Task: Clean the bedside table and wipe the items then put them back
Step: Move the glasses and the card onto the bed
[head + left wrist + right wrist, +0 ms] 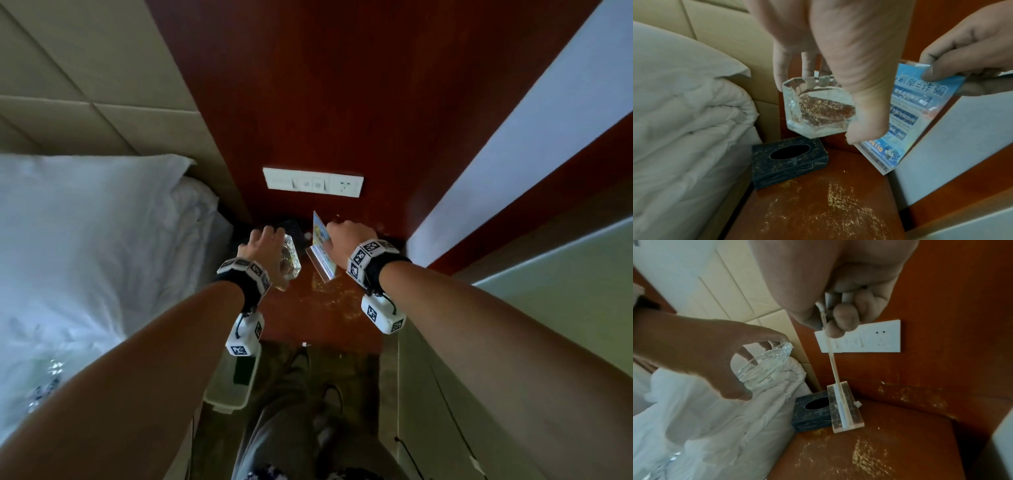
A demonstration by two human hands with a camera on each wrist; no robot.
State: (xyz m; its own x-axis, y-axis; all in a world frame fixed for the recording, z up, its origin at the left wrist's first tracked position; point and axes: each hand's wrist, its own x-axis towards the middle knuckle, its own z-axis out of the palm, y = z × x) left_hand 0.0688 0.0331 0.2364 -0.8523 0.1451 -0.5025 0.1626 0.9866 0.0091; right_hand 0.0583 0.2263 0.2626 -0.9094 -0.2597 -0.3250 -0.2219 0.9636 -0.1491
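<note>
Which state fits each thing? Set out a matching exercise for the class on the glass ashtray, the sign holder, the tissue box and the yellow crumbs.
Things:
1. glass ashtray
2. acrylic sign holder
3. black tissue box
4. yellow crumbs

States:
A. scattered over the bedside table
B. standing on the table beside the bed
C. gripped by the left hand
D. pinched at its top edge by the right hand

Pairs: 1-C, 2-D, 3-B, 4-A

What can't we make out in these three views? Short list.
- Head view: tissue box mostly hidden behind the left hand and glass ashtray.
- Left wrist view: sign small print blurred; top corner covered by the right hand.
- Right wrist view: sign seen edge-on, face unreadable.
- Any cloth: none in view.
</note>
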